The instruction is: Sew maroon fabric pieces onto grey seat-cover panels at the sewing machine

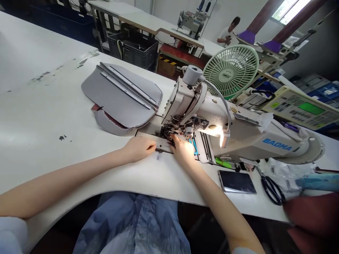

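Observation:
My left hand (139,147) is curled closed on the front edge of the sewing machine's metal bed plate (163,144); whatever may be inside its fingers is hidden. Under the head of the sewing machine (182,100), my right hand (184,151) reaches to the needle and presser foot area, its fingertips pressed close together there. What those fingertips hold, if anything, is too small to make out. A grey bag piece (124,93) with a dark red lining and two metal strips lies on the table behind my left hand, apart from both hands.
A lit lamp (225,138) hangs near my right wrist. To the right lie a phone (237,181), black-handled scissors (272,189) and a green marker (222,163). Behind the machine stand a green fan (230,70) and a control panel (304,107). A person (228,33) is in the background.

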A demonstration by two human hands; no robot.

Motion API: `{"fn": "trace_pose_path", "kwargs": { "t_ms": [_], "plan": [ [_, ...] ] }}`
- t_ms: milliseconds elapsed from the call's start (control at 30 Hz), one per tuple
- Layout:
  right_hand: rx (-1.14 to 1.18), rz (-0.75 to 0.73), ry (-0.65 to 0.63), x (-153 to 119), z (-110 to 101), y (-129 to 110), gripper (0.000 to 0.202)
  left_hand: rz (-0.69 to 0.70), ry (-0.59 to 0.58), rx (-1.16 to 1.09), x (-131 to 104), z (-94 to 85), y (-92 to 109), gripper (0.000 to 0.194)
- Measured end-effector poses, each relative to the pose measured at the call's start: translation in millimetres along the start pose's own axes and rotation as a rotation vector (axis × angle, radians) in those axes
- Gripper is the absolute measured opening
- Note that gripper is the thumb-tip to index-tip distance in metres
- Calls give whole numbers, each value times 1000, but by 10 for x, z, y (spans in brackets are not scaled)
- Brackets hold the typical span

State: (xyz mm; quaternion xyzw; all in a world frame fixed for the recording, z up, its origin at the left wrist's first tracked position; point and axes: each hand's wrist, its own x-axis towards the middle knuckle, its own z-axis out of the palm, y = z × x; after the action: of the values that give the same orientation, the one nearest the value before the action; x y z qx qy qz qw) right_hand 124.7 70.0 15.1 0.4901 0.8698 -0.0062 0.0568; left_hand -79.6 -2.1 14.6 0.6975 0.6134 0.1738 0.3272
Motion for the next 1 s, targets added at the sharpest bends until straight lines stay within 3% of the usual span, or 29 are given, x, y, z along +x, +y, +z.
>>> {"fn": "trace_pose_path", "kwargs": {
  "t_ms": [233,433,533,667,1000],
  "plan": [
    [-64,37,-81,285,89,-109,30,29,93,235,38,164,-45,25],
    [-28,66,-71,112,72,-55,43,102,100,306,22,232,-102,22],
    [8,8,-62,53,52,-41,50,186,106,321,19,270,-115,21],
    [-27,-67,-107,52,38,-38,54,254,117,318,0,306,-119,22],
    [-56,0,-110,98,53,-100,54,393,35,295,-40,339,-111,27]
  ]
}}
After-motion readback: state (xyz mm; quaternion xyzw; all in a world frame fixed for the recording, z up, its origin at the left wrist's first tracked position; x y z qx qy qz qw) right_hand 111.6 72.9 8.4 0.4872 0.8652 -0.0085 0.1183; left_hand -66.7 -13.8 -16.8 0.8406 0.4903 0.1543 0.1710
